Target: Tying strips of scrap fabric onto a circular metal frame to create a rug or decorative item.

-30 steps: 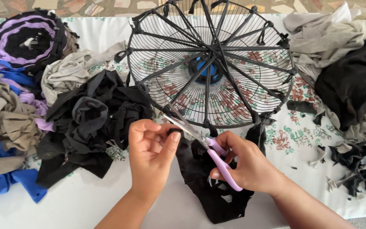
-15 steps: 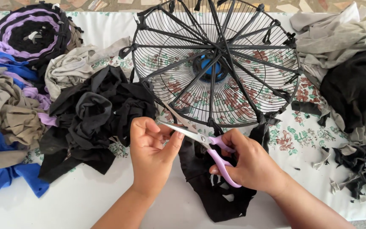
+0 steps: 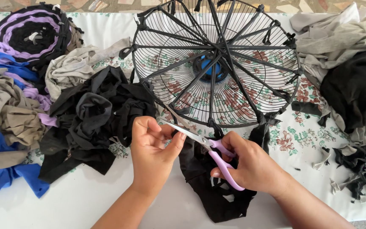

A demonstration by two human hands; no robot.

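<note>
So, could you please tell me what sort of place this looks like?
Probably a home craft table: heaps of cut fabric strips, a wire fan guard strung with black strips as a weaving frame, a finished round rag mat, and purple-handled scissors in the right hand.

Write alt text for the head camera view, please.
A right hand holds purple-handled scissors whose tips meet the left hand, beside a round wire fan guard strung with black strips, with fabric scrap heaps on either side.

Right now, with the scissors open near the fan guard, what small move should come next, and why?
Probably close the scissors. Their blades stand open at the fingertips of the left hand, which seems to pinch something thin below the wire fan guard, while the right hand grips the purple handles.
</note>
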